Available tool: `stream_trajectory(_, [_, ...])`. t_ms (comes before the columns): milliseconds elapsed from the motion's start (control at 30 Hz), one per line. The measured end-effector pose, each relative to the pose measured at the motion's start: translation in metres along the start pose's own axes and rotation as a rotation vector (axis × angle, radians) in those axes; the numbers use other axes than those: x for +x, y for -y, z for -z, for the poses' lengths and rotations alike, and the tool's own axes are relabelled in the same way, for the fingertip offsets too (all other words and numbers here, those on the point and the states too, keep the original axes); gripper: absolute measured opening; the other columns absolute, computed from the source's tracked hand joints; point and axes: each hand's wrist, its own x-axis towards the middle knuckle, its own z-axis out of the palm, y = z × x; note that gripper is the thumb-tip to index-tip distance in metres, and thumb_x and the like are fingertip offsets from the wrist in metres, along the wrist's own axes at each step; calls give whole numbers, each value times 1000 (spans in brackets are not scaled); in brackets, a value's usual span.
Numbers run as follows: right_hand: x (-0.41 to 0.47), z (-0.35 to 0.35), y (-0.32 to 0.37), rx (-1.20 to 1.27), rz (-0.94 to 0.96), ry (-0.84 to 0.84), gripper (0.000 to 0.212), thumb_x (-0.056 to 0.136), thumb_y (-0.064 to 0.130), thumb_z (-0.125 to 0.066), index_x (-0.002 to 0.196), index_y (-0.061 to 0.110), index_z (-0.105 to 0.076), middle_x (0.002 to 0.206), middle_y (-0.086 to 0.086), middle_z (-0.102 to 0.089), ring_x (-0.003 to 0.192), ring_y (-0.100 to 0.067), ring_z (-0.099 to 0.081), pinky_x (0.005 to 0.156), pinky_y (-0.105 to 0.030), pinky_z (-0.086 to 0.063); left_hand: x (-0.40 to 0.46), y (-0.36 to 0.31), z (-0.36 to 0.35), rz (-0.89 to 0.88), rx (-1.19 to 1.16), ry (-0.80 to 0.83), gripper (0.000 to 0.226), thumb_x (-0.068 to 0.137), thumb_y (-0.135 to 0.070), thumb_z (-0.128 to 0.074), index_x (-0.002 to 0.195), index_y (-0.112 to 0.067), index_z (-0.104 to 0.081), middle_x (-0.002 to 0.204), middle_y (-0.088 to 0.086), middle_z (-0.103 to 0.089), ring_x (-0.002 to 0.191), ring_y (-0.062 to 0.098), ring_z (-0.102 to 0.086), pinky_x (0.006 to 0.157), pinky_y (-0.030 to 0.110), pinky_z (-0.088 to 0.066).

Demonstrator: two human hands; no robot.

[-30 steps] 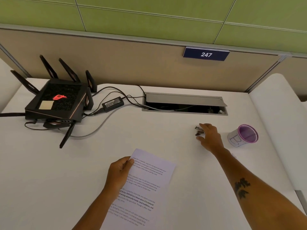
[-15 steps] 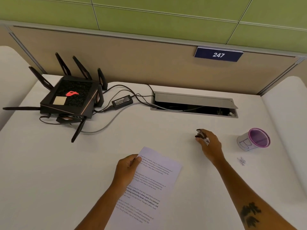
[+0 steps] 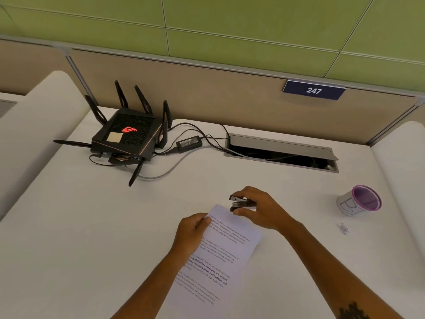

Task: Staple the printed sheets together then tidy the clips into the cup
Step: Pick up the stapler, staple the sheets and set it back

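Right hand clamped on stapler mid-frame, long axis roughly horizontal, mouth pointing left just above the sheets' top corner, which left hand pinches; clips lie loose below the cup, right.

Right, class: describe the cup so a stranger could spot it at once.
Start at the open cable hatch in the white desk. Nearer and to its right stands one small white cup. Its purple rim and pen marks distinguish it; loose clips lie just in front.
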Motion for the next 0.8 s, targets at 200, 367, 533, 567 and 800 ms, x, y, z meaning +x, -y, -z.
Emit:
stream_trajectory(200, [2,-5,30,-240,73,86,47,87,55,-71,129,33,-67,119,16,-66,102,-7,-64,89,-31,-56,-11,4,3,-40,28,1,22,106,-34,-56,106,-25,-75,94,-6,-78,74,10,-74,61,15,-55])
stream_trajectory(367, [-1,-3,50,-341,133,114,47,86,54,-73,128,31,-69,115,13,-67,96,-8,-63,84,-29,-52,-17,13,4,-81,73,14,26,107,-37,-55,113,-23,-76,99,-5,-79,79,15,-76,64,17,-57])
stream_trajectory(533, [-6,-1,64,-400,161,162,45,87,51,-74,127,31,-70,111,13,-66,93,-8,-63,80,-31,-52,-22,20,5,-113,104,14,26,106,-37,-55,115,-23,-75,103,-4,-79,82,15,-76,69,20,-61])
stream_trajectory(567, [-7,-1,66,-406,164,166,44,87,50,-74,127,31,-70,111,13,-66,93,-8,-63,79,-31,-53,-23,21,6,-117,106,14,26,106,-37,-55,115,-23,-75,103,-4,-79,82,14,-76,69,20,-61])
stream_trajectory(800, [-15,-5,77,-460,185,185,45,87,50,-74,127,31,-69,110,10,-66,93,-10,-63,77,-32,-52,-28,23,6,-142,106,23,27,107,-36,-54,117,-22,-74,108,-5,-78,89,11,-75,71,16,-59])
